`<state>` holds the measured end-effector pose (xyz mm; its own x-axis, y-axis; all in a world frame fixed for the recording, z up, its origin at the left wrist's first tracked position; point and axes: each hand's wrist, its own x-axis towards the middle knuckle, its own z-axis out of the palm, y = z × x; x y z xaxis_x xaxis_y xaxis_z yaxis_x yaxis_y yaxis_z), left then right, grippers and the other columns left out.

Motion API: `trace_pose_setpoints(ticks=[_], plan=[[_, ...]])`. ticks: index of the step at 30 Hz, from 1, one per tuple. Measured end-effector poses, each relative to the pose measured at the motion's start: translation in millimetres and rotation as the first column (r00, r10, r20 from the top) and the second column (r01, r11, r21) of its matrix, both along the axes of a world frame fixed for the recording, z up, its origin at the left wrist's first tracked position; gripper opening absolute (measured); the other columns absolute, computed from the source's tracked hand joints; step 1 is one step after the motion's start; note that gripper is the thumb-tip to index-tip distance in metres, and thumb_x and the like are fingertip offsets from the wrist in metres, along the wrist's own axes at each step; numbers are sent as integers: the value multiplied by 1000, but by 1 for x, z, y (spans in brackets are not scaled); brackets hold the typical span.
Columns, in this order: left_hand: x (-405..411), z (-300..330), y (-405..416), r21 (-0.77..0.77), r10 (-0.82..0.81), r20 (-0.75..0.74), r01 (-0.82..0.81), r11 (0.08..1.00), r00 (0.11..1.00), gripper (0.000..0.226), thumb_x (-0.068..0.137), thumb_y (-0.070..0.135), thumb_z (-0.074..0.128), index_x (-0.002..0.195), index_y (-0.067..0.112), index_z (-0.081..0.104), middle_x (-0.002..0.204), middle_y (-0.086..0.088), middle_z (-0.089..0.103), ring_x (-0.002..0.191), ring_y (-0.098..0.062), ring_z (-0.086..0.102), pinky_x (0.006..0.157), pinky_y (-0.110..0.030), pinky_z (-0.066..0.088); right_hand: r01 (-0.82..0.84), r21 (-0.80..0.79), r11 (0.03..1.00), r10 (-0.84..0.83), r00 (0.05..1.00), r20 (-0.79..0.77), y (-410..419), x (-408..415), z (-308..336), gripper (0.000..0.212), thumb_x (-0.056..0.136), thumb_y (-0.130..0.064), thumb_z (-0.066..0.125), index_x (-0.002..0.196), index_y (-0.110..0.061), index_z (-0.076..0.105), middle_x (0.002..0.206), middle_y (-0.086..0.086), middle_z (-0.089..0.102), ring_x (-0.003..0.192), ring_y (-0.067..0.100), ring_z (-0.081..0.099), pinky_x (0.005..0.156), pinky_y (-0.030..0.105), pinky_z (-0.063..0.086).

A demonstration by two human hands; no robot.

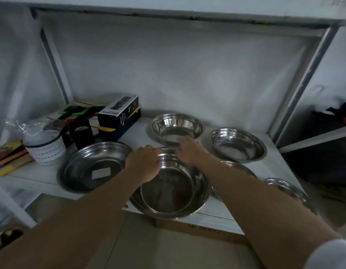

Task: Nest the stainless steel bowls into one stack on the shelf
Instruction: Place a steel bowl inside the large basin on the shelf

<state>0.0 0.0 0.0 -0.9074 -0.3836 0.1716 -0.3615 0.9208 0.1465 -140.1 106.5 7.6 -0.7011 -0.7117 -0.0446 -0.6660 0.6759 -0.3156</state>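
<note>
Several stainless steel bowls lie on the white shelf (pixel 265 171). The centre bowl (pixel 172 191) juts out over the shelf's front edge, and a second rim seems to show inside it. My left hand (pixel 145 162) grips its far left rim, fingers curled inside. My right hand (pixel 189 148), blurred, lies over its far right rim. A wide bowl with a white label (pixel 94 166) is at the left. Behind are a back middle bowl (pixel 177 128) and a back right bowl (pixel 238 144). Two more bowls (pixel 240 167) (pixel 290 191) are partly hidden by my right forearm.
A dark cardboard box (pixel 119 117), a black cup (pixel 81 134), a white enamel mug (pixel 48 150) with plastic wrap and coloured packets (pixel 11 158) crowd the shelf's left end. Metal posts (pixel 308 74) frame the shelf. A brown carton (pixel 197 228) sits below the front edge.
</note>
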Motion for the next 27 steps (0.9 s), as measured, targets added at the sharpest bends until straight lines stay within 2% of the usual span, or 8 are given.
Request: trace_pose_setpoints(ticks=[4, 11, 18, 27], plan=[[-10, -4, -7, -19, 21, 7, -21, 1000, 1000, 43, 94, 34, 42, 136, 26, 45, 130, -4, 54, 111, -22, 55, 90, -39, 49, -27, 34, 999, 28, 999, -22, -11, -5, -11, 52, 91, -33, 48, 141, -26, 38, 145, 7, 37, 129, 35, 43, 106, 52, 38], [-16, -6, -12, -9, 55, 25, -55, 998, 998, 47, 94, 35, 42, 140, 26, 42, 139, -3, 50, 120, -23, 51, 94, -39, 44, -63, 36, 997, 63, 998, 13, -21, -16, -22, 51, 92, -43, 43, 141, -29, 41, 146, 7, 32, 130, 36, 42, 107, 50, 39], [-20, -8, -12, -18, 57, 1, -56, 998, 998, 45, 94, 32, 42, 138, 25, 43, 138, -2, 51, 118, -22, 52, 93, -38, 44, -71, 6, 997, 71, 997, 38, -22, -23, -29, 55, 86, -54, 36, 138, -36, 42, 145, 6, 34, 127, 35, 45, 105, 53, 41], [-19, -5, -17, -26, 63, 25, -62, 998, 998, 46, 95, 33, 40, 141, 25, 41, 140, -3, 50, 121, -23, 50, 96, -40, 43, -66, 16, 998, 65, 996, 60, -27, -19, -31, 54, 93, -53, 34, 139, -28, 47, 149, 8, 28, 130, 36, 43, 108, 53, 36]])
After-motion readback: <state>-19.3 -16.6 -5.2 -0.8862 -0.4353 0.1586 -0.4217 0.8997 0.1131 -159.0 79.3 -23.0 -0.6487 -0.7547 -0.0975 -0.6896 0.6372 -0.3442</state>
